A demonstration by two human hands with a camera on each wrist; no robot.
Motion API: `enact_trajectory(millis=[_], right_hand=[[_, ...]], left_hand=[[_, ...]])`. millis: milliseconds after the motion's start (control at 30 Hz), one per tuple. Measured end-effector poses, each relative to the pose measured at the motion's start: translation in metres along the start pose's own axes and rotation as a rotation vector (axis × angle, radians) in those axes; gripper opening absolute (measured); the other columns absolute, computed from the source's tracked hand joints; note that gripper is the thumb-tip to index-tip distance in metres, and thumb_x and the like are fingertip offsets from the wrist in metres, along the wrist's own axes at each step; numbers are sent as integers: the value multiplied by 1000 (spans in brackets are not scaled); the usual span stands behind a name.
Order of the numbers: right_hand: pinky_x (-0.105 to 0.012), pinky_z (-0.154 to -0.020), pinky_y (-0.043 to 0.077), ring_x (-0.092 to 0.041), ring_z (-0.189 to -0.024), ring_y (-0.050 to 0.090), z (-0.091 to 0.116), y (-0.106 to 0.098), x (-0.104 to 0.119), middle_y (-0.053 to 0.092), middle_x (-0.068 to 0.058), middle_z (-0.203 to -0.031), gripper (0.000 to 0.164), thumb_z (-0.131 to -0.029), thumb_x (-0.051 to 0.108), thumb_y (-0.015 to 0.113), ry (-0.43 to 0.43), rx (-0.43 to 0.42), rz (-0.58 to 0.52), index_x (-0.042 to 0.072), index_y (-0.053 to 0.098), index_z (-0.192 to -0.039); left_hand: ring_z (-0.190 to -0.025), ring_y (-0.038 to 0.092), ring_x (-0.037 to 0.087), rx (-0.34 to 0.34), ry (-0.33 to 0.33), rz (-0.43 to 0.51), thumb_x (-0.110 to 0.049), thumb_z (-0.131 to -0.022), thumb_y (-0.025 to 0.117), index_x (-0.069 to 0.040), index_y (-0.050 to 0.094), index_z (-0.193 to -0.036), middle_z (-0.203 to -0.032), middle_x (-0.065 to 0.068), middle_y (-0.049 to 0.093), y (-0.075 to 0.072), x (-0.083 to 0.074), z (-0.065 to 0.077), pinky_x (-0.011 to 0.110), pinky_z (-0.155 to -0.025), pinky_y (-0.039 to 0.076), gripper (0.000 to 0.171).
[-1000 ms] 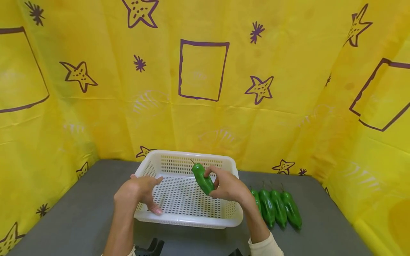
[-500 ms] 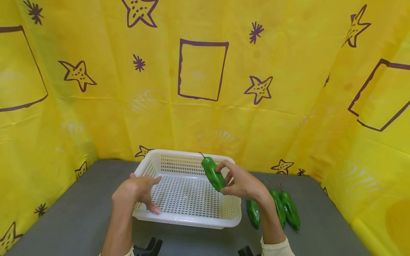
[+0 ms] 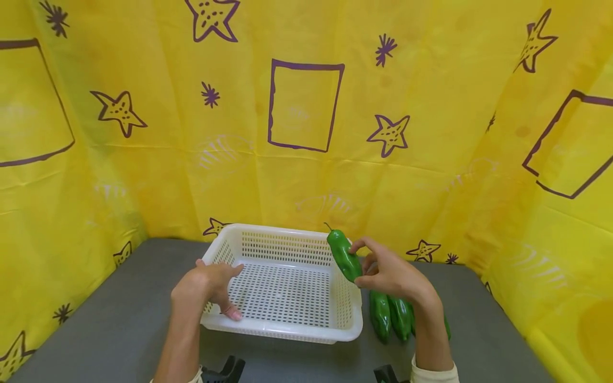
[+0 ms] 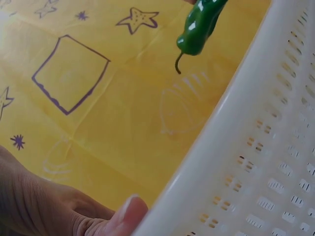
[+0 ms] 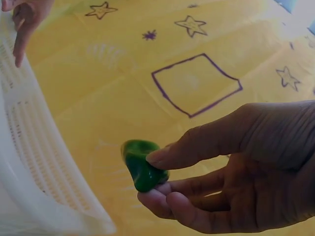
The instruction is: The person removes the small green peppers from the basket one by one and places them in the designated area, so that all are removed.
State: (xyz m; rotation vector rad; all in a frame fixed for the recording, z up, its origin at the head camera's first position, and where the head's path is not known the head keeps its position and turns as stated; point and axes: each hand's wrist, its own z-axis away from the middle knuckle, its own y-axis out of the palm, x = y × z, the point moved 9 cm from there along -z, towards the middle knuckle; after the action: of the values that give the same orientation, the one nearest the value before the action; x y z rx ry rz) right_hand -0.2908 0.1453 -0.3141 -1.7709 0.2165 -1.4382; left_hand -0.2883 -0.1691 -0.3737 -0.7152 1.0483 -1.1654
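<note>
In the head view, my right hand (image 3: 392, 268) pinches a green pepper (image 3: 344, 256) between thumb and fingers, in the air over the right rim of a white perforated plastic basket (image 3: 282, 325). The thin stem points up and away. The right wrist view shows the pepper (image 5: 142, 164) end-on at the fingertips. My left hand (image 3: 206, 287) lies over the basket's left rim, thumb and forefinger spread apart; its other fingers are mostly hidden. Several more green peppers (image 3: 380, 316) lie on the table right of the basket, partly behind my right forearm.
The dark grey table (image 3: 129, 314) runs back to a yellow cloth (image 3: 306, 186) with purple drawings, which also hangs at both sides. Black objects (image 3: 225, 369) show at the front edge by the wrists.
My right hand has carried the pepper rightward from above the basket's inside to over its right rim. My left hand has stayed at the left rim.
</note>
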Motion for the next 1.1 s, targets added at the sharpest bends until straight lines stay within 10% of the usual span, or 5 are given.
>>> enact_trajectory(millis=[533, 900, 1100], right_hand=[[-35, -70, 51, -21, -87, 62, 47, -64, -56, 67, -15, -101, 57, -91, 11, 78, 122, -149, 130, -2, 51, -140], [-35, -60, 49, -20, -63, 60, 84, -94, -137, 59, -10, -74, 54, -82, -5, 70, 366, -212, 178, -14, 47, -130], [-36, -65, 54, -23, -72, 60, 108, -94, -186, 54, -31, -101, 59, -79, -7, 66, 520, -175, 125, -15, 40, -131]], left_hand=[[-148, 9, 73, -19, -23, 4, -40, -58, 100, -12, 34, -163, -166, 44, 6, 1, 0, 4, 80, -108, 36, 127], [-147, 9, 74, -26, -8, 7, -41, -59, 99, -11, 31, -164, -164, 46, 5, 0, 0, 7, 81, -106, 37, 129], [-146, 8, 75, -23, 5, -9, -40, -59, 99, -10, 31, -164, -164, 46, 6, 0, -1, 7, 82, -103, 39, 128]])
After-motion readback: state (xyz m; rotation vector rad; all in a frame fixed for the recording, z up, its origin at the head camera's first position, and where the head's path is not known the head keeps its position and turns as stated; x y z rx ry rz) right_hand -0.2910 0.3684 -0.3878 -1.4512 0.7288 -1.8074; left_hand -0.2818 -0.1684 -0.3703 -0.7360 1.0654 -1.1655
